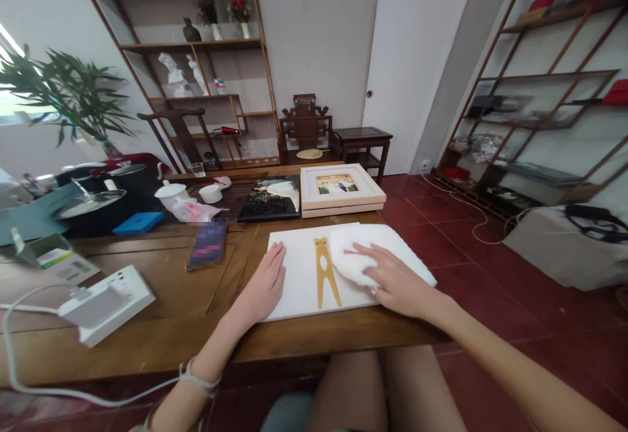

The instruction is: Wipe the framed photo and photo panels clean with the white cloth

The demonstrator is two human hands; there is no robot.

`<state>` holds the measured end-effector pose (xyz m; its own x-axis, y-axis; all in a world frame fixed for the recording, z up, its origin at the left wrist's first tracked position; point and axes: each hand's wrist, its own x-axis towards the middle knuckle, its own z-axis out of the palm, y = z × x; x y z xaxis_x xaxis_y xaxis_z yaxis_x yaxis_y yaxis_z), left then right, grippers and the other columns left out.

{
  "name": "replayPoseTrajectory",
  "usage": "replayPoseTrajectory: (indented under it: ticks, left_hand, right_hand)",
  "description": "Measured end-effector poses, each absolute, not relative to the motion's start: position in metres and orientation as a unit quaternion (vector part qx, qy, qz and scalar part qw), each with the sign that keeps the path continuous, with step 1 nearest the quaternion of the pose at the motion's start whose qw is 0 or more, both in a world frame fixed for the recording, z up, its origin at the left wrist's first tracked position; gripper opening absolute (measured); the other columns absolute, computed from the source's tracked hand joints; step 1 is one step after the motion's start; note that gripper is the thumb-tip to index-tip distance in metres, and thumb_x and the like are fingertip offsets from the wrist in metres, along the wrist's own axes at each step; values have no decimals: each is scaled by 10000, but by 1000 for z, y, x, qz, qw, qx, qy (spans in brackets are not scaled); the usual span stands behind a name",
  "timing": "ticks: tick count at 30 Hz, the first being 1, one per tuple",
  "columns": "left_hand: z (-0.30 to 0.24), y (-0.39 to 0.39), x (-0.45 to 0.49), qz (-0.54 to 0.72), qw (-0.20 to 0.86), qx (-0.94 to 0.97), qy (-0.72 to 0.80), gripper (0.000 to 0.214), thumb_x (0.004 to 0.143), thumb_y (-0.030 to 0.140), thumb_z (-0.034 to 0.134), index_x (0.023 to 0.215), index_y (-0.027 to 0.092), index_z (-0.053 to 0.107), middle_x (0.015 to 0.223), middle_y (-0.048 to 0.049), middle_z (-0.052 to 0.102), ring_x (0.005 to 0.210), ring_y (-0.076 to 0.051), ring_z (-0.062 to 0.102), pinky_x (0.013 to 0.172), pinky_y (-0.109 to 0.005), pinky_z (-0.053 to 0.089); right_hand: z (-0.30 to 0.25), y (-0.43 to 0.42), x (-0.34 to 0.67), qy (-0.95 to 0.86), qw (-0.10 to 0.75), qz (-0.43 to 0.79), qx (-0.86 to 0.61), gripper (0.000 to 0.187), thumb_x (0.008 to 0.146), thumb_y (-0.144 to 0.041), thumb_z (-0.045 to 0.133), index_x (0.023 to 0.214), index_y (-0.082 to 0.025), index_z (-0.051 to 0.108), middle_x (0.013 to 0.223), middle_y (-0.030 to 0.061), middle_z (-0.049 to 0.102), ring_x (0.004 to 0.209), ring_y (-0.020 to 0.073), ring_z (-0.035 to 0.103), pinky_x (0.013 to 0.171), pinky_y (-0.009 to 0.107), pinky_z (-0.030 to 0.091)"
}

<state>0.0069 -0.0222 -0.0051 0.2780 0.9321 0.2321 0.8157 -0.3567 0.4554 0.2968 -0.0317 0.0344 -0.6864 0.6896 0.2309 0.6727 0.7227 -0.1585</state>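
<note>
A white flat board lies near the front edge of the wooden table. My left hand lies flat on the board's left edge, fingers stretched out. My right hand presses down on a folded white cloth resting on the board, fingers extended over it. Between the hands, a yellow wooden stand shaped like a long clothespin lies on the board.
Behind the board sit a white picture frame and a dark photo print. A white power strip with cable, a blurred phone, a blue box, teaware and pots occupy the left. Shelves line the walls.
</note>
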Motion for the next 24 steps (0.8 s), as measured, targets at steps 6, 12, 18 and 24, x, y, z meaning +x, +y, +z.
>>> replayPoseTrajectory:
  ticks: [6, 12, 18, 24]
  left_hand:
    - [-9, -21, 4, 237, 105, 794, 549, 490, 918, 262, 270, 1350, 51, 366, 1456, -189, 310, 1366, -247, 231, 1110, -465, 203]
    - [-12, -12, 4, 240, 94, 796, 547, 478, 919, 256, 273, 1350, 75, 375, 1456, -169, 322, 1367, -237, 229, 1117, -453, 194]
    - [-13, 2, 3, 244, 85, 801, 540, 475, 913, 256, 273, 1332, 72, 398, 1445, -169, 343, 1361, -244, 243, 1118, -451, 200]
    - [-14, 8, 1, 243, 75, 806, 535, 468, 917, 252, 267, 1318, 56, 408, 1430, -187, 360, 1352, -249, 268, 1112, -451, 227]
  right_hand:
    - [31, 25, 278, -909, 180, 8, -376, 248, 866, -255, 470, 992, -144, 652, 1290, 169, 526, 1271, 313, 379, 1022, 507, 308]
    - [34, 38, 278, -913, 181, 12, -366, 263, 872, -239, 457, 1015, -127, 648, 1290, 182, 522, 1267, 315, 385, 1018, 490, 317]
    - [33, 2, 288, -917, 170, 21, -360, 201, 780, -147, 511, 899, -151, 673, 1353, 152, 467, 1288, 298, 357, 1049, 501, 282]
    - [29, -22, 294, -927, 159, 46, -337, 270, 625, -29, 495, 793, -160, 661, 1390, 108, 432, 1336, 270, 269, 1078, 507, 222]
